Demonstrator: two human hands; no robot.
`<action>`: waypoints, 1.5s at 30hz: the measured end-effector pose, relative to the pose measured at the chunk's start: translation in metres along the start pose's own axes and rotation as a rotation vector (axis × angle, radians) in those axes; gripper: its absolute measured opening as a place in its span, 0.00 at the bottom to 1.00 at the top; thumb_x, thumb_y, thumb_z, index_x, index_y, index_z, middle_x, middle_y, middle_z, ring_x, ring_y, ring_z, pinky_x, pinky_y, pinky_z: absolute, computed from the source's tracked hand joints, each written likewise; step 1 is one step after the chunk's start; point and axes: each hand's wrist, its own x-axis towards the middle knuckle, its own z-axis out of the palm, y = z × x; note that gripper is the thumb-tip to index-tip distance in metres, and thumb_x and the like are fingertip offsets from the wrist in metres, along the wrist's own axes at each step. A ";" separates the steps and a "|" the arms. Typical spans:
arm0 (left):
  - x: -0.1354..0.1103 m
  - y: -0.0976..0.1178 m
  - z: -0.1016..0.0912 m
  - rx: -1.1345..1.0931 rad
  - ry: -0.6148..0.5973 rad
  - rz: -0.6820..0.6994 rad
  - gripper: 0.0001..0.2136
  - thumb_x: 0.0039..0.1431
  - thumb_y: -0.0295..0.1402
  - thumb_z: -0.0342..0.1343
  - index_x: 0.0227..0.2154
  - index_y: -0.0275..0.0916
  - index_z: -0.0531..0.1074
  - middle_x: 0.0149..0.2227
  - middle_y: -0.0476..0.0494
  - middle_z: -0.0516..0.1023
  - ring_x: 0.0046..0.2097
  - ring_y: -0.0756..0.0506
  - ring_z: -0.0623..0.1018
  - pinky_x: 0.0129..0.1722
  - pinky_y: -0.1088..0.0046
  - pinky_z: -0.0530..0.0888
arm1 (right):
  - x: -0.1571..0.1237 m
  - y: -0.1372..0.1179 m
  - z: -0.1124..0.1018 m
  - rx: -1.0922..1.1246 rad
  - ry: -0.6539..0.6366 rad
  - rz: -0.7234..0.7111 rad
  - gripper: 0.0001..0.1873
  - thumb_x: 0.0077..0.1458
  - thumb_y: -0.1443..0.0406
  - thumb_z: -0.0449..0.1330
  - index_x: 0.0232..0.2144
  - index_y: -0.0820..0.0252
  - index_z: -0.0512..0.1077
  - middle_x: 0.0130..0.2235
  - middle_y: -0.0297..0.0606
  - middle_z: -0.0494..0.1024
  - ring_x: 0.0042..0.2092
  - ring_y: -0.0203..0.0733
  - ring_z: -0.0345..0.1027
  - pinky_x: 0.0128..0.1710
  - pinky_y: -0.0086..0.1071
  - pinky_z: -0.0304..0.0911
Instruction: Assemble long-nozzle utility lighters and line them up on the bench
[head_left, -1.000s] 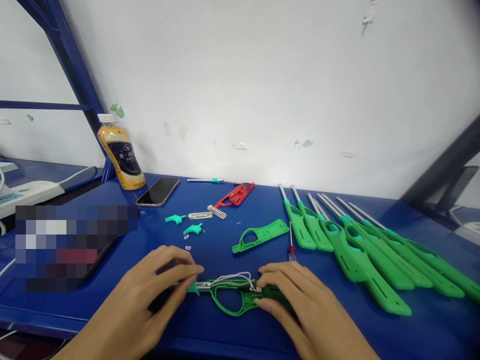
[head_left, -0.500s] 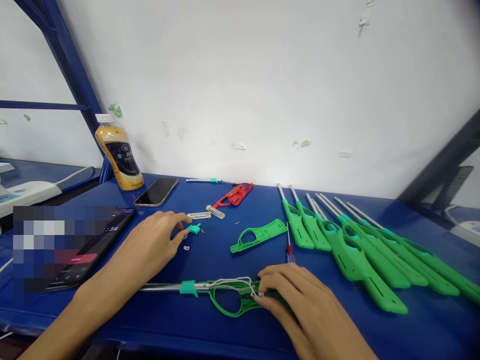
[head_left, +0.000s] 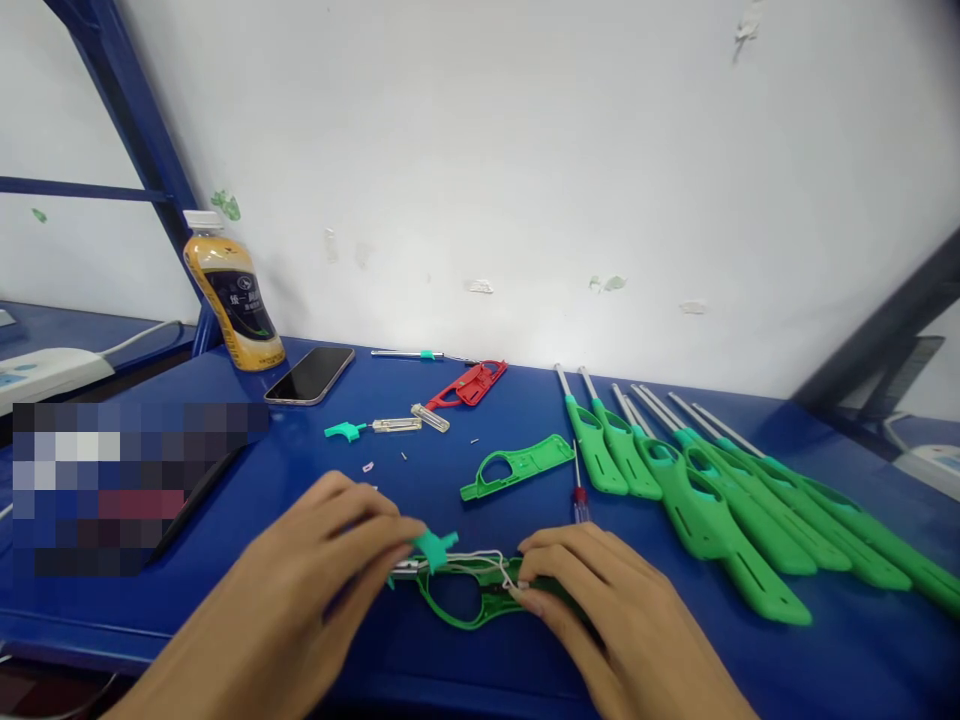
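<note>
Blue shelving uprights and a scuffed white wall (head_left: 525, 150) back the blue counter (head_left: 862, 650), whose front edge runs just under both wrists. The open lighter body (head_left: 461, 605), a green half-shell with a looped white wire (head_left: 480, 553) in it, lies close to that edge with its long axis running left to right and its metal tube end (head_left: 405, 570) toward the left. The left hand (head_left: 322, 575) is at that tube end, its fingers pinched on a teal trigger piece (head_left: 435, 546) held just above the front of the shell, touching or nearly touching the wire; this hand is the nearer one to the trigger opening. The right hand (head_left: 600, 610) covers the rear of the shell, its fingers and thumb closed on the handle end, where the wire ends in a small white connector, pinning it to the counter. Little room remains toward the person, more toward the wall. Behind the shell lie a spare green shell (head_left: 517, 465) and a red-handled screwdriver (head_left: 579, 495), the latter just beyond the right fingertips. A row of finished green lighters (head_left: 712, 510) fans out to the right, well apart from the work. Farther back are another teal trigger (head_left: 341, 431), a red shell (head_left: 469, 385), a phone (head_left: 311, 375) and a bottle (head_left: 232, 305).
</note>
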 end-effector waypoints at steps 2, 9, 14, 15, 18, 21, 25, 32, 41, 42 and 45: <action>-0.006 0.012 0.006 -0.031 -0.070 0.025 0.13 0.81 0.30 0.52 0.53 0.50 0.81 0.44 0.49 0.83 0.44 0.46 0.81 0.44 0.75 0.80 | 0.000 0.000 -0.001 0.002 0.000 -0.005 0.17 0.82 0.59 0.49 0.46 0.51 0.77 0.46 0.34 0.87 0.45 0.41 0.85 0.48 0.36 0.79; -0.009 0.019 0.019 -0.059 -0.201 0.041 0.19 0.77 0.21 0.46 0.53 0.47 0.80 0.45 0.46 0.82 0.42 0.44 0.77 0.42 0.70 0.80 | 0.002 -0.001 -0.004 0.018 -0.012 -0.023 0.19 0.83 0.58 0.48 0.43 0.52 0.76 0.45 0.35 0.87 0.44 0.41 0.84 0.49 0.33 0.79; -0.006 0.021 0.024 -0.053 -0.140 0.069 0.19 0.77 0.19 0.44 0.51 0.44 0.78 0.44 0.46 0.82 0.41 0.44 0.77 0.40 0.70 0.79 | 0.001 0.000 -0.003 0.020 -0.032 -0.017 0.19 0.83 0.58 0.48 0.45 0.52 0.78 0.45 0.36 0.87 0.45 0.41 0.84 0.49 0.32 0.79; -0.005 0.022 0.025 -0.061 -0.114 0.073 0.18 0.79 0.20 0.44 0.48 0.43 0.78 0.43 0.47 0.83 0.40 0.45 0.77 0.40 0.71 0.79 | 0.001 0.001 -0.003 0.022 -0.036 -0.018 0.19 0.83 0.57 0.48 0.45 0.52 0.78 0.46 0.36 0.87 0.45 0.41 0.84 0.49 0.33 0.79; 0.000 0.025 0.028 -0.079 -0.047 0.076 0.15 0.81 0.23 0.46 0.44 0.43 0.77 0.40 0.49 0.82 0.39 0.46 0.78 0.40 0.71 0.79 | 0.000 0.001 -0.003 0.023 -0.038 -0.025 0.21 0.83 0.57 0.47 0.45 0.51 0.78 0.46 0.36 0.88 0.45 0.41 0.85 0.50 0.33 0.79; 0.002 0.026 0.031 -0.088 -0.013 0.064 0.14 0.82 0.24 0.46 0.43 0.43 0.76 0.39 0.51 0.82 0.39 0.46 0.78 0.41 0.71 0.78 | 0.001 0.000 -0.005 0.032 -0.034 -0.024 0.21 0.83 0.57 0.47 0.44 0.51 0.79 0.47 0.35 0.88 0.45 0.40 0.85 0.50 0.32 0.79; 0.000 0.027 0.034 -0.135 -0.023 0.044 0.13 0.82 0.24 0.47 0.45 0.44 0.74 0.39 0.51 0.81 0.39 0.46 0.76 0.41 0.71 0.77 | 0.002 -0.001 -0.007 0.053 -0.036 -0.027 0.20 0.83 0.57 0.47 0.45 0.50 0.78 0.47 0.34 0.87 0.45 0.39 0.84 0.50 0.31 0.78; -0.001 0.025 0.032 -0.091 -0.048 0.129 0.16 0.81 0.21 0.44 0.46 0.40 0.76 0.39 0.48 0.81 0.38 0.45 0.75 0.41 0.69 0.76 | 0.000 0.000 -0.006 0.042 -0.045 -0.044 0.22 0.83 0.57 0.45 0.47 0.51 0.78 0.47 0.33 0.87 0.45 0.38 0.83 0.50 0.30 0.77; -0.009 0.020 0.033 -0.135 -0.128 0.080 0.23 0.74 0.12 0.44 0.56 0.44 0.75 0.47 0.46 0.79 0.42 0.45 0.74 0.40 0.71 0.76 | -0.005 0.002 -0.007 0.042 -0.025 -0.048 0.19 0.83 0.57 0.47 0.45 0.48 0.77 0.47 0.28 0.86 0.43 0.36 0.81 0.47 0.30 0.74; -0.008 0.020 0.032 -0.130 -0.142 0.076 0.25 0.73 0.12 0.44 0.57 0.45 0.75 0.47 0.46 0.79 0.42 0.45 0.74 0.40 0.72 0.76 | -0.006 0.002 -0.006 0.041 -0.024 -0.050 0.19 0.83 0.57 0.47 0.45 0.48 0.78 0.47 0.27 0.86 0.43 0.36 0.81 0.47 0.30 0.74; -0.008 0.019 0.030 -0.133 -0.169 0.055 0.27 0.72 0.12 0.43 0.58 0.47 0.75 0.48 0.47 0.79 0.43 0.45 0.74 0.40 0.72 0.76 | -0.006 0.002 -0.006 0.035 -0.004 -0.051 0.20 0.83 0.57 0.48 0.45 0.48 0.78 0.46 0.27 0.86 0.42 0.35 0.81 0.46 0.30 0.73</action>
